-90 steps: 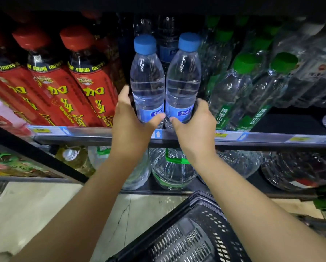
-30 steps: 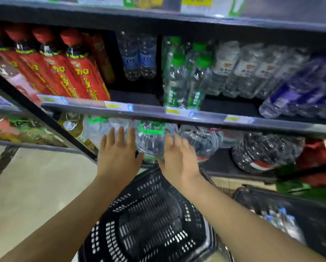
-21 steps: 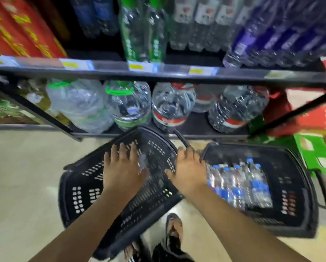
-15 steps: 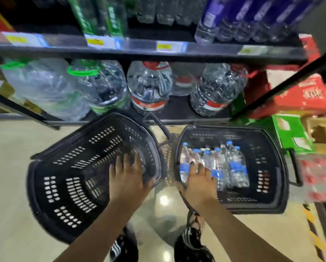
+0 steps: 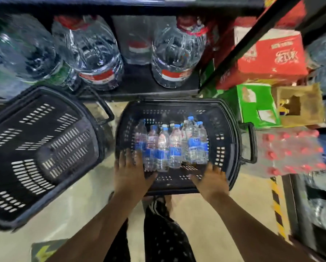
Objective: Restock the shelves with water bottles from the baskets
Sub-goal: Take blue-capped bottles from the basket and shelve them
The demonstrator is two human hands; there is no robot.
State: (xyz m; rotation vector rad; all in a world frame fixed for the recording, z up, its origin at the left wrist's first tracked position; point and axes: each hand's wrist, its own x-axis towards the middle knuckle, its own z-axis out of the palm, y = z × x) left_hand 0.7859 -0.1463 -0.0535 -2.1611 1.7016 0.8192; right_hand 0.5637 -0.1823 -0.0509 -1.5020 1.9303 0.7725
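Note:
A black basket point(image 5: 228, 133) sits on the floor below the shelf and holds several small water bottles point(image 5: 174, 146) with blue caps and blue labels. My left hand point(image 5: 130, 173) hovers over the basket's near left corner, fingers straight, close to the leftmost bottles. My right hand point(image 5: 211, 181) hovers over the near right rim, fingers spread, holding nothing. A second black basket point(image 5: 35, 148) lies to the left with no bottles in it.
Large water jugs point(image 5: 100, 53) with red labels fill the bottom shelf point(image 5: 139, 91) behind the baskets. Red point(image 5: 271, 53) and green point(image 5: 252, 106) cartons and a shrink-wrapped pack of red-capped bottles point(image 5: 290, 152) stand at the right. My legs are below the basket.
My view dropped from the upper shelf to the floor. Both hands left the two shelved bottles and moved down and right, from the left basket to over the one with bottles.

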